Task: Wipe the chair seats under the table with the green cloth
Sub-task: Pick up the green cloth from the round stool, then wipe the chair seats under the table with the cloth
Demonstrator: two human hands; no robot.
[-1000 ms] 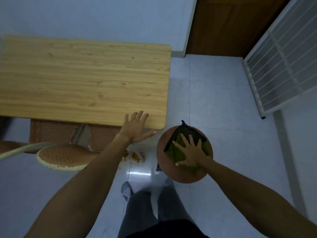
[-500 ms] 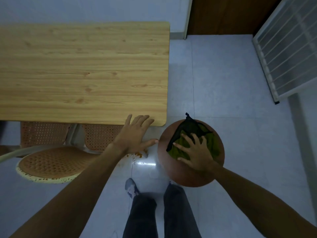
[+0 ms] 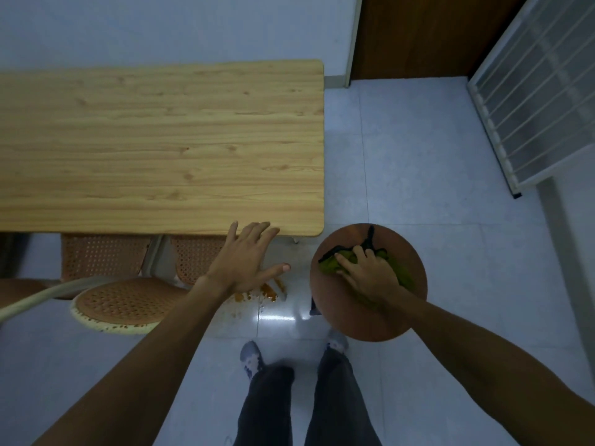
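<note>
While the right hand (image 3: 370,278) presses down on the green cloth (image 3: 399,275), its fingers are curled and bunched into the fabric, gripping it against the round brown stool seat (image 3: 360,317) at lower right of centre. Cloth shows past the knuckles toward the stool's upper edge and along its right side, with a dark strip of it pointing up toward the rim. The left hand (image 3: 244,262) is spread flat at mid-frame, fingers apart and holding nothing, its fingertips reaching the near edge of the wooden table (image 3: 161,146); whether they touch it I cannot tell. Under that edge, two woven chair backs (image 3: 103,255) show at left, and a round woven seat (image 3: 128,304) sits in the lower left, just beside the left forearm. Orange stains (image 3: 267,291) mark the pale tiled floor (image 3: 450,156) between the left thumb and the stool. At the bottom, two legs in dark trousers (image 3: 322,403) and grey shoes stand just below the stool.
</note>
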